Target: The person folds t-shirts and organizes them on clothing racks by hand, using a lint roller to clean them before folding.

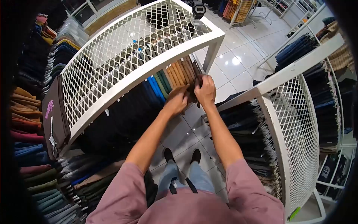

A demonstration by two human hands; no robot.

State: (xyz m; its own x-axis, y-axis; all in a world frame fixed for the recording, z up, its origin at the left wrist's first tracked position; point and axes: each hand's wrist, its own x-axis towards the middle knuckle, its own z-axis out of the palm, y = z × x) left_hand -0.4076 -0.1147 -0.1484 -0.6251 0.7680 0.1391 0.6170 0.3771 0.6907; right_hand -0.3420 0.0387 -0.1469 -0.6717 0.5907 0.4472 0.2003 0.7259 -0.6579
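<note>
Inside the near end of a white mesh-topped rack, folded tan garments (178, 74) hang in a row. Beside them are green garments (162, 84) and a bright blue garment (154, 88), then dark ones further left. My right hand (206, 89) has its fingers bent around the edge of a dark brown garment (196, 83) at the row's right end. Just left of it, my left hand (177, 100) is closed at the lower front of the brown garments, its thumb and fingers close together. The cloth between both hands is partly hidden by the fingers.
The white mesh rack top (123, 65) arches over the hanging row, with a dark wristwatch (198, 10) on its far corner. A second white rack (294, 130) stands close on my right. Folded clothes (26, 108) fill the left side. Tiled floor (182, 132) lies between.
</note>
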